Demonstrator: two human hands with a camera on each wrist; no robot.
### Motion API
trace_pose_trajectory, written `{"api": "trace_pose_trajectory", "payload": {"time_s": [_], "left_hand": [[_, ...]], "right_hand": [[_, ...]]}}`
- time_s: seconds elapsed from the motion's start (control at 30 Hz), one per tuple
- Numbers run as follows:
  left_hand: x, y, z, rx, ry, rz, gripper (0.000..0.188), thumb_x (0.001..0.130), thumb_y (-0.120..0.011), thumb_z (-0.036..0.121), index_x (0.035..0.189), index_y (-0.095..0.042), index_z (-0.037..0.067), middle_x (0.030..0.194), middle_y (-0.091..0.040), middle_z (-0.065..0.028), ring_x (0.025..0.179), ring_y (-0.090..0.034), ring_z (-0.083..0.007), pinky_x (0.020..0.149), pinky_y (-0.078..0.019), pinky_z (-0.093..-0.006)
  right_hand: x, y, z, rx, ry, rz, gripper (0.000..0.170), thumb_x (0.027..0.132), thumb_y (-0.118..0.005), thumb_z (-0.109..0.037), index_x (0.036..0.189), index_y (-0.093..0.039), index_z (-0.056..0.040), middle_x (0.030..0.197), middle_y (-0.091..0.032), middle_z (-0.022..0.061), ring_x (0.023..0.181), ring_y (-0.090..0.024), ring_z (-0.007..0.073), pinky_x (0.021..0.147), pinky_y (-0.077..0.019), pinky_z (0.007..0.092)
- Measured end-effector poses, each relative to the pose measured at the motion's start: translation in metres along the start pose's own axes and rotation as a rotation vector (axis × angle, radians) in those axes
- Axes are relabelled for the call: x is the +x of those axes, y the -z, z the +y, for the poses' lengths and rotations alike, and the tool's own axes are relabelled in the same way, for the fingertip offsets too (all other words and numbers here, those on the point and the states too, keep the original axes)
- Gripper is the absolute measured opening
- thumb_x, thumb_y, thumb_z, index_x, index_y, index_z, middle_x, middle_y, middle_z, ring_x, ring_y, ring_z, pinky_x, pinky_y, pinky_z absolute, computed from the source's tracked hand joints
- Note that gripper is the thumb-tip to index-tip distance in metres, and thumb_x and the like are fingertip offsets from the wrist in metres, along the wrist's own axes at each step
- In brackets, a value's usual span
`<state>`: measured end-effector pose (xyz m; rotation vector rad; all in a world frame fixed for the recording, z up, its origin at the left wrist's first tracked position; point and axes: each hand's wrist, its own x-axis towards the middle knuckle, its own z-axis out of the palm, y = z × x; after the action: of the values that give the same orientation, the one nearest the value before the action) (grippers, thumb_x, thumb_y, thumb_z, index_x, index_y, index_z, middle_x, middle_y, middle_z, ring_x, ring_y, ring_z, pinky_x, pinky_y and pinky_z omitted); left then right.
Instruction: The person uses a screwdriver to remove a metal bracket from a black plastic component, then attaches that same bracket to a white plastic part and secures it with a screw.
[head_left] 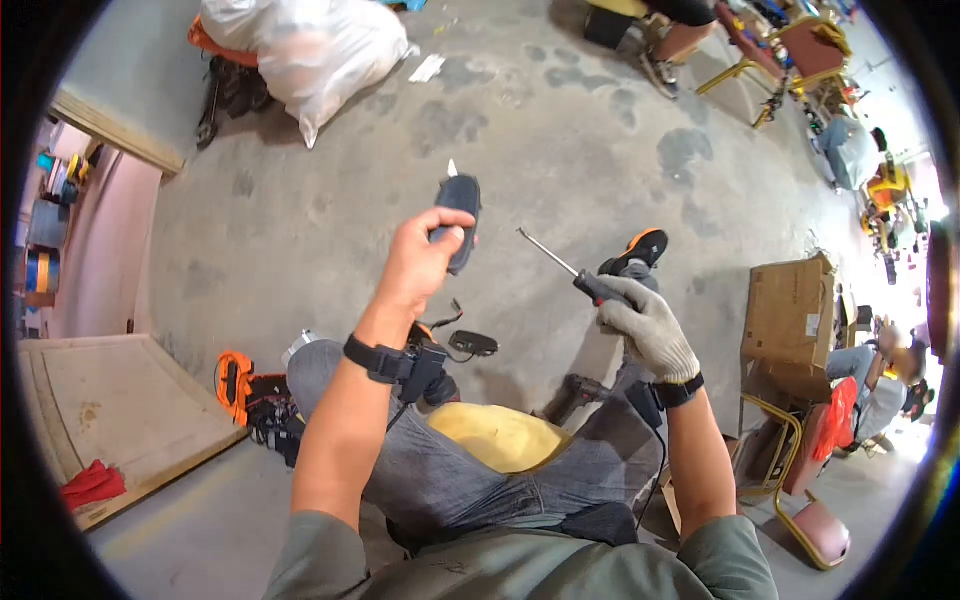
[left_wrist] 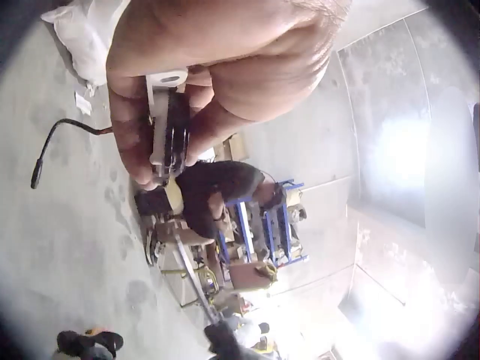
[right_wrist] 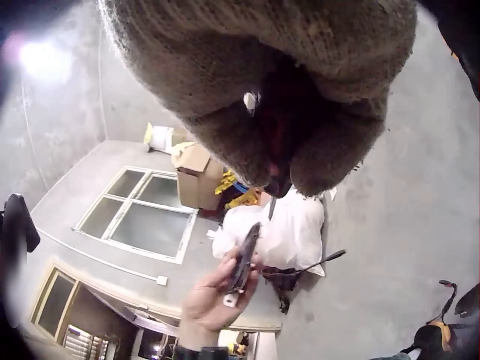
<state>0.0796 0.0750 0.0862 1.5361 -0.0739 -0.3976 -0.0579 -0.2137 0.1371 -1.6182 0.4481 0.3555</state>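
Observation:
My bare left hand (head_left: 425, 252) holds up a dark oblong part (head_left: 460, 195) with rounded ends, thumb on its near face. Edge-on in the left wrist view, the part (left_wrist: 172, 131) shows pale and black layers between fingers and thumb. In a knitted glove, my right hand (head_left: 650, 325) grips the dark handle of a screwdriver (head_left: 548, 252). Its metal shaft points up and left toward the part, with the tip apart from it. The right wrist view shows the glove (right_wrist: 255, 97) wrapped round the handle, hiding most of it.
Below the hands are a yellow rounded surface (head_left: 500, 435) between the legs, a dark pistol-shaped tool (head_left: 575, 395) and a small black mirror (head_left: 473, 344). A cardboard box (head_left: 788, 312) stands right, a white sack (head_left: 320, 60) far left, a wooden board (head_left: 120, 410) at left.

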Motion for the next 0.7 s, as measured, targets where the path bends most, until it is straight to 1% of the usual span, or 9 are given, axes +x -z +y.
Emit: {"api": "trace_pose_trajectory", "payload": {"time_s": [0.07, 0.1, 0.17, 0.27, 0.33, 0.37, 0.6, 0.67, 0.7], "left_hand": [[-0.010, -0.021, -0.007, -0.037, 0.114, -0.068, 0.018, 0.096, -0.061, 0.004, 0.112, -0.069, 0.001, 0.096, -0.072, -0.0084, 0.087, -0.066, -0.0132, 0.083, -0.0520, -0.0268], [-0.018, -0.031, -0.009, -0.037, 0.090, -0.078, 0.018, 0.096, -0.061, 0.004, 0.112, -0.069, 0.001, 0.096, -0.072, -0.0084, 0.087, -0.066, -0.0132, 0.083, -0.0520, -0.0268], [-0.035, -0.049, -0.008, -0.117, 0.164, -0.148, 0.019, 0.096, -0.063, 0.006, 0.113, -0.068, -0.001, 0.097, -0.072, -0.0091, 0.088, -0.067, -0.0136, 0.083, -0.0524, -0.0269], [-0.058, -0.067, -0.007, -0.221, 0.176, -0.157, 0.023, 0.097, -0.064, 0.008, 0.117, -0.065, -0.003, 0.100, -0.072, -0.0096, 0.090, -0.067, -0.0129, 0.083, -0.0528, -0.0267], [-0.065, -0.072, -0.012, -0.258, 0.132, -0.165, 0.024, 0.097, -0.065, 0.009, 0.118, -0.065, -0.003, 0.100, -0.072, -0.0096, 0.090, -0.067, -0.0127, 0.083, -0.0527, -0.0267], [-0.068, -0.073, -0.013, -0.294, 0.105, -0.176, 0.025, 0.097, -0.066, 0.009, 0.118, -0.064, -0.003, 0.100, -0.072, -0.0096, 0.089, -0.066, -0.0126, 0.082, -0.0527, -0.0268], [-0.077, -0.069, -0.011, -0.342, 0.045, -0.228, 0.023, 0.096, -0.068, 0.010, 0.115, -0.064, -0.003, 0.101, -0.071, -0.0103, 0.085, -0.065, -0.0129, 0.078, -0.0527, -0.0275], [-0.076, -0.068, -0.013, -0.363, 0.037, -0.225, 0.021, 0.096, -0.068, 0.010, 0.113, -0.064, -0.002, 0.100, -0.071, -0.0100, 0.083, -0.065, -0.0131, 0.078, -0.0528, -0.0278], [-0.075, -0.068, -0.014, -0.379, 0.030, -0.219, 0.019, 0.096, -0.068, 0.010, 0.111, -0.065, -0.002, 0.098, -0.070, -0.0097, 0.082, -0.065, -0.0134, 0.077, -0.0530, -0.0280]], "right_hand": [[-0.035, 0.004, -0.007, 0.017, 0.016, 0.029, 0.049, 0.088, -0.065, -0.015, 0.130, -0.057, 0.0093, 0.092, -0.063, 0.0061, 0.082, -0.059, 0.0122, 0.078, -0.0497, 0.0270], [-0.049, 0.005, -0.005, 0.048, 0.054, 0.030, 0.048, 0.088, -0.065, -0.015, 0.129, -0.059, 0.0080, 0.092, -0.063, 0.0056, 0.082, -0.059, 0.0116, 0.078, -0.0498, 0.0270], [-0.075, 0.004, -0.006, 0.046, 0.082, 0.050, 0.047, 0.088, -0.065, -0.015, 0.129, -0.059, 0.0074, 0.092, -0.063, 0.0050, 0.082, -0.059, 0.0113, 0.078, -0.0498, 0.0270], [-0.104, -0.003, -0.006, 0.011, 0.100, 0.063, 0.046, 0.088, -0.066, -0.015, 0.128, -0.060, 0.0056, 0.093, -0.063, 0.0036, 0.082, -0.059, 0.0104, 0.078, -0.0498, 0.0267], [-0.117, -0.009, -0.007, -0.018, 0.102, 0.071, 0.046, 0.087, -0.067, -0.015, 0.128, -0.061, 0.0055, 0.093, -0.063, 0.0038, 0.082, -0.059, 0.0104, 0.078, -0.0499, 0.0268], [-0.120, -0.010, -0.003, 0.017, 0.117, 0.067, 0.045, 0.087, -0.067, -0.015, 0.127, -0.061, 0.0055, 0.094, -0.063, 0.0037, 0.082, -0.059, 0.0104, 0.078, -0.0500, 0.0267], [-0.134, -0.020, -0.006, -0.074, 0.149, 0.099, 0.044, 0.087, -0.066, -0.013, 0.126, -0.062, 0.0054, 0.094, -0.064, 0.0048, 0.082, -0.060, 0.0111, 0.077, -0.0501, 0.0270], [-0.137, -0.024, -0.008, -0.018, 0.118, 0.103, 0.045, 0.086, -0.065, -0.007, 0.128, -0.059, 0.0069, 0.101, -0.063, 0.0068, 0.085, -0.060, 0.0119, 0.079, -0.0511, 0.0268], [-0.138, -0.025, -0.009, -0.024, 0.121, 0.104, 0.045, 0.086, -0.065, -0.007, 0.128, -0.059, 0.0069, 0.101, -0.063, 0.0068, 0.085, -0.060, 0.0119, 0.079, -0.0511, 0.0268]]}}
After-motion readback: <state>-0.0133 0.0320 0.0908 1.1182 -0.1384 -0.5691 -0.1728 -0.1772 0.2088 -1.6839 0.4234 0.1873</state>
